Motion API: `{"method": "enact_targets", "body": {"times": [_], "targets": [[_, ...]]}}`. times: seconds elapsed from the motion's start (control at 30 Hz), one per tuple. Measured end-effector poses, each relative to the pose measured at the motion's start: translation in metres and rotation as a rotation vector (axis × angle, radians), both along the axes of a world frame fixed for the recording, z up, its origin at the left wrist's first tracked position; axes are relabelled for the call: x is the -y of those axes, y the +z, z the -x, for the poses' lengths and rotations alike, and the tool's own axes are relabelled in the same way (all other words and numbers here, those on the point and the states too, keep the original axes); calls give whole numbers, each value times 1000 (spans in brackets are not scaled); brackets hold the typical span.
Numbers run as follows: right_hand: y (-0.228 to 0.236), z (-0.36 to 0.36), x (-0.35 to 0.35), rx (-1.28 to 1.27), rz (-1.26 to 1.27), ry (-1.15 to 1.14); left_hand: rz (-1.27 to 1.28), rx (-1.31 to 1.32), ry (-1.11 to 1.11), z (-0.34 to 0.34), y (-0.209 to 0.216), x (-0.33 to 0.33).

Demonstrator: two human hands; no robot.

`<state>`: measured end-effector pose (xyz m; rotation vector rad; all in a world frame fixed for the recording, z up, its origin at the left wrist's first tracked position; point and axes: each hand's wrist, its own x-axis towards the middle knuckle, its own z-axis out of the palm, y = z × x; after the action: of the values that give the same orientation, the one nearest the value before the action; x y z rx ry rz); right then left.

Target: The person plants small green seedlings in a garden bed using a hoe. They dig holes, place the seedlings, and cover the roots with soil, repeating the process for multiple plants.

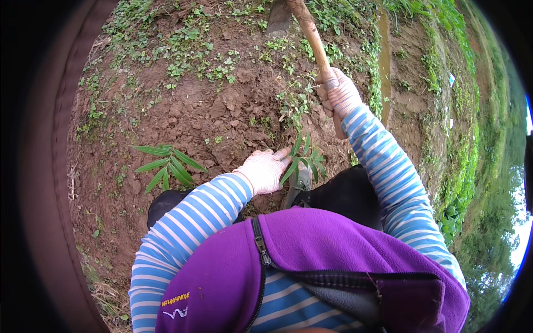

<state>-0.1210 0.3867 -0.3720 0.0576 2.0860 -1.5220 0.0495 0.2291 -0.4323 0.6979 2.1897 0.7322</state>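
My right hand (341, 95), in a pale knitted glove, is wrapped round the wooden handle of a hoe (311, 34). The hoe's metal blade (278, 18) rests at the top of the view, partly cut off by the edge. Low in front of me, my left hand (267, 171), gloved too, reaches to a small green leafy seedling (304, 161). Its fingers look closed at the seedling's leaves and stem; the exact grip is partly hidden. Left of that hand, another seedling (169, 165) with long narrow leaves spreads over the brown soil (191, 119).
Low weeds (194, 61) cover the ground ahead. A shoe (300, 186) and dark trouser legs (344, 194) show just below the seedling. To the right, a pale strip (384, 61) runs along the soil, with grass (472, 155) and trees beyond. A brown cloth edge (64, 139) borders the left.
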Motion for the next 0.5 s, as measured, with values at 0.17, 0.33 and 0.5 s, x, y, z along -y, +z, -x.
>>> {"method": "enact_targets", "body": {"times": [0.17, 0.33, 0.5], "targets": [[-15, -13, -31, 425, -609, 18, 31, -14, -60, -3, -3, 2], [42, 25, -43, 307, -300, 13, 113, 65, -114, -6, -4, 6], [69, 48, 16, -174, 103, 15, 151, 97, -130, -2, -4, 4]]}}
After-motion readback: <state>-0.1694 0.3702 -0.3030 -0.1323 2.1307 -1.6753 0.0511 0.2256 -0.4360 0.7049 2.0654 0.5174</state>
